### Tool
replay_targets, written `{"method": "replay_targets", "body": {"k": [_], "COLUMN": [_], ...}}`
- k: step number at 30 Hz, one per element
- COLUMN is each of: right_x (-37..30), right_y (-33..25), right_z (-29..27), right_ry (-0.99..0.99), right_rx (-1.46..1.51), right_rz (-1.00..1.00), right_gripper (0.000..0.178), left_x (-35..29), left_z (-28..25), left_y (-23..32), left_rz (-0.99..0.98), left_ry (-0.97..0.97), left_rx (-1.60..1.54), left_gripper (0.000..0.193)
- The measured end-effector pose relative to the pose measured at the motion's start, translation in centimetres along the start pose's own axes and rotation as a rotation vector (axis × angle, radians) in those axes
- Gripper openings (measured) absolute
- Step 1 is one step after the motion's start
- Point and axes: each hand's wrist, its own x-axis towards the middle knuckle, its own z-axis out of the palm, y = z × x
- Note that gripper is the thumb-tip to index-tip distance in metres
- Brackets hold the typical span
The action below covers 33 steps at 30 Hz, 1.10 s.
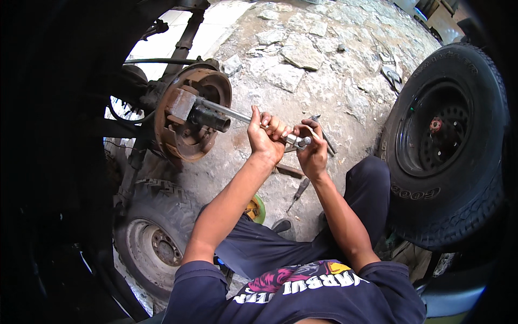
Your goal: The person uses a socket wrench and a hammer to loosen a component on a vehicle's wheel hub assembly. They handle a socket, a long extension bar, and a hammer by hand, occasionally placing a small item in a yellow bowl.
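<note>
My left hand (pixel 265 136) is wrapped round a long silver socket wrench (pixel 229 112), its thumb pointing up along the bar. The bar's far end reaches a rusty brake backing plate (pixel 222 86) on the axle and lies over a rusty metal block (pixel 182 103) there; whether it touches is unclear. A dark axle tube (pixel 216 121) sticks out of the plate's middle, just below the bar. At the near end, my right hand (pixel 313 151) curls its fingers beside the wrench's shiny head (pixel 299 141), gripping about it; part of the hold is hidden.
A large tyre on a black rim (pixel 394 141) stands at the right. Another wheel with a pale rim (pixel 141 243) lies at lower left. On the stony ground are a screwdriver (pixel 300 190), a rusty bar (pixel 289 171), a green-rimmed container (pixel 261 209) and a sandal (pixel 392 77).
</note>
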Motion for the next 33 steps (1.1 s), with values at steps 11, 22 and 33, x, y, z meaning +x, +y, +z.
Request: {"method": "replay_targets", "body": {"k": [11,22,33], "right_x": [0.6,-0.1,-2.7], "right_y": [-1.4,-4.3,-8.2], "right_z": [3.2,5.1,9.0], "right_ry": [0.016,-0.056,-0.192], "right_rx": [-0.254,-1.125,-1.201], "right_rz": [-0.186,-0.636,-0.659], "right_gripper": [0.054,0.015,0.028], "left_x": [1.7,2.2,-0.2], "left_z": [-2.6,-2.7,0.3], "left_y": [1.1,2.0,1.9], "left_rz": [-0.031,-0.166,-0.348], "left_ry": [-0.030,-0.088,-0.023], "left_rx": [0.290,0.315,0.084], "left_gripper": [0.024,0.022,0.082]}}
